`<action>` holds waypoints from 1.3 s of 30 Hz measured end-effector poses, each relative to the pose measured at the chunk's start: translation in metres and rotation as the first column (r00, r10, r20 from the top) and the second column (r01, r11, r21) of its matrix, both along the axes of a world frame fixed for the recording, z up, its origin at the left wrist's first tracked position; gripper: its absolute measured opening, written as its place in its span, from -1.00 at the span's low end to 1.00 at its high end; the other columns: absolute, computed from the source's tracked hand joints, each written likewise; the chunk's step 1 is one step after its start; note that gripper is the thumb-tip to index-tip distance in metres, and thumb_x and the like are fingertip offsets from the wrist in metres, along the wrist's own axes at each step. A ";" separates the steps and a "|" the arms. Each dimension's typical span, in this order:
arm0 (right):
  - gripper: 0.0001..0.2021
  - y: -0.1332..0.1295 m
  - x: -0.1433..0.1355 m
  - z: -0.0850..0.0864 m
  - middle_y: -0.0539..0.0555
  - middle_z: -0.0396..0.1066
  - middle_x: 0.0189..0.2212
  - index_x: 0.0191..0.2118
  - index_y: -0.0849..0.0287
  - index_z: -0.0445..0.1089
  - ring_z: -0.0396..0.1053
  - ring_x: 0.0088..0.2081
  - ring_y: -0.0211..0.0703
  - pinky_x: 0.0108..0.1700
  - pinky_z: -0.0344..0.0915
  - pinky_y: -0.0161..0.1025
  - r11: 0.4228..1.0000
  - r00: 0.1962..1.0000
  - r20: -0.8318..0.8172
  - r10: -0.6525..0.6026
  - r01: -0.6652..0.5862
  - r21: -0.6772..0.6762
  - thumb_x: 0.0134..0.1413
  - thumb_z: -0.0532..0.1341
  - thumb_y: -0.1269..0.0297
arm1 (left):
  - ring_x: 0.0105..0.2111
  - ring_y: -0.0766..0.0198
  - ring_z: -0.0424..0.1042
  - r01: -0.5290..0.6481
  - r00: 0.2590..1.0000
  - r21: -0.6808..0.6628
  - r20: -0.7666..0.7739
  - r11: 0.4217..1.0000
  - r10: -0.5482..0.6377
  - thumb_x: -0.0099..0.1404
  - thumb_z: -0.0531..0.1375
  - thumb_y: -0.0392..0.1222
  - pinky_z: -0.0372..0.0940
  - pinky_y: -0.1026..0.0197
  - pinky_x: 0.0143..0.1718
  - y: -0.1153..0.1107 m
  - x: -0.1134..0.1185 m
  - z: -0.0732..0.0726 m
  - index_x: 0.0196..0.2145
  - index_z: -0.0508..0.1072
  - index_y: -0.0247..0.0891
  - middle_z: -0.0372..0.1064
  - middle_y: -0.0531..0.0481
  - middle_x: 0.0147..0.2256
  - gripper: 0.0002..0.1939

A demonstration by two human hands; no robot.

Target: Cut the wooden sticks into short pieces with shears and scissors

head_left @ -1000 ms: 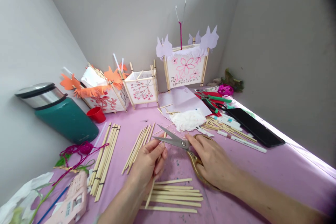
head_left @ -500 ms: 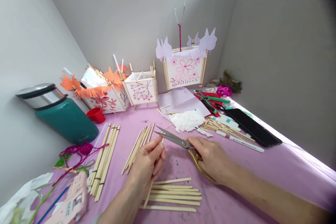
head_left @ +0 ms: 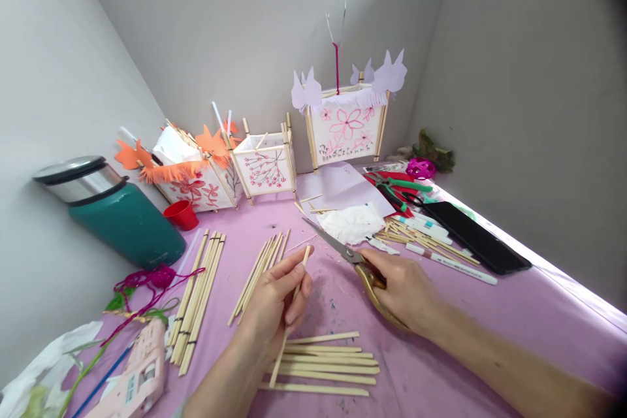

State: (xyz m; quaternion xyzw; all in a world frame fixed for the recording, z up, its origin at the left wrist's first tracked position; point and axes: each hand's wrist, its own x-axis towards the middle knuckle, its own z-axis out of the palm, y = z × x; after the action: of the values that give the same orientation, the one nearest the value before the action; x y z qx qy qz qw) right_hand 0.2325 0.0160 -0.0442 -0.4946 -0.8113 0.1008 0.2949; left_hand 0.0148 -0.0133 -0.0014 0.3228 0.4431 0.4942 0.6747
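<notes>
My left hand (head_left: 281,290) is closed around a thin wooden stick (head_left: 277,364), whose upper end shows past the thumb and whose lower end slants down toward me. In my right hand (head_left: 399,287) is a pair of scissors (head_left: 337,247) with gold handles, the blades together and pointing up and left. A gap separates the blades from the stick's tip. Several loose sticks (head_left: 333,366) lie side by side below my left hand. Another group of sticks (head_left: 257,271) lies just beyond it, and banded sticks (head_left: 198,304) are farther left.
Paper lanterns (head_left: 267,166) on stick frames stand at the back; one lantern (head_left: 347,130) has a wire above it. A teal bottle (head_left: 127,222), red cup (head_left: 181,214) and pink glue gun (head_left: 140,372) are left. Right are crumpled tissue (head_left: 353,223), pliers (head_left: 392,192), markers (head_left: 453,264) and a phone (head_left: 475,235).
The scissors have moved slightly right, away from the stick, and their blades have closed. The stick's upper end now shows uncovered above my left thumb.
</notes>
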 end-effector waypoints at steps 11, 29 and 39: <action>-0.48 -0.005 0.000 -0.001 0.15 0.39 -0.20 0.11 0.15 0.25 0.36 -0.22 -0.03 -0.20 0.28 -0.15 0.997 0.986 0.160 0.049 -0.057 0.045 -0.05 0.11 0.48 | -0.83 0.55 -0.12 0.010 0.997 0.011 0.071 1.000 -0.011 0.19 0.22 -0.20 -0.14 0.45 -0.85 0.003 -0.002 -0.002 -0.04 0.34 -0.26 0.28 0.19 -0.61 -0.63; -0.66 -0.003 -0.003 -0.003 0.06 0.43 -0.32 -0.02 0.10 0.37 0.35 -0.34 -0.14 -0.26 0.19 -0.21 0.999 1.000 0.013 0.029 -0.028 -0.020 0.06 0.11 0.44 | -0.83 0.57 -0.14 0.000 0.999 -0.012 0.047 1.000 0.000 0.18 0.24 -0.19 -0.12 0.45 -0.86 0.003 -0.003 -0.005 0.02 0.36 -0.27 0.26 0.19 -0.61 -0.57; -0.57 0.002 0.009 0.042 -0.03 0.36 -0.54 -0.08 0.22 0.31 0.16 -0.69 -0.38 -0.65 0.15 -0.42 0.267 0.667 -0.736 -0.114 -0.693 -0.669 0.14 0.12 -0.06 | -0.80 0.56 -0.10 -0.046 0.999 -0.059 0.003 0.997 0.046 0.12 0.30 -0.15 -0.08 0.45 -0.84 0.009 -0.005 -0.016 -0.15 0.44 -0.32 0.25 0.15 -0.62 -0.66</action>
State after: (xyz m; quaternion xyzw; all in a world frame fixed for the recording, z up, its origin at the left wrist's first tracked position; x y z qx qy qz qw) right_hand 0.2417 0.0185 -0.0025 -0.3203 -0.5170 0.7695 0.1949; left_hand 0.0095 -0.0045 -0.0179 0.2913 0.4636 0.4970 0.6733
